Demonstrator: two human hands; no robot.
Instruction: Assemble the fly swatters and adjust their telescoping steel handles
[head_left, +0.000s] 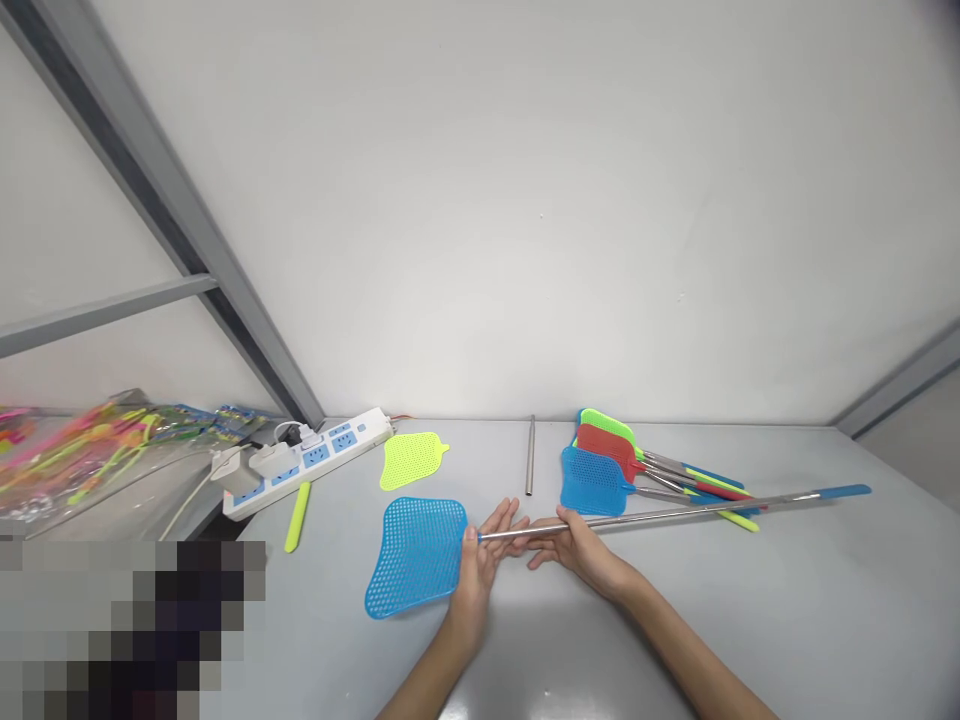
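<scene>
A blue fly swatter head [416,553] lies on the grey table [825,600], joined to a long extended metal rod [675,512] ending in a blue grip at the right. My left hand [484,560] pinches the rod right beside the head, its other fingers stretched out. My right hand [577,545] holds the rod a little further right, fingers curled around it.
A loose yellow-green swatter head [409,460], a yellow-green handle sleeve [298,515] and a short metal tube [530,455] lie behind. Finished swatters [615,460] are stacked at right. A white power strip [304,462] and a plastic bag of parts [90,450] sit at left.
</scene>
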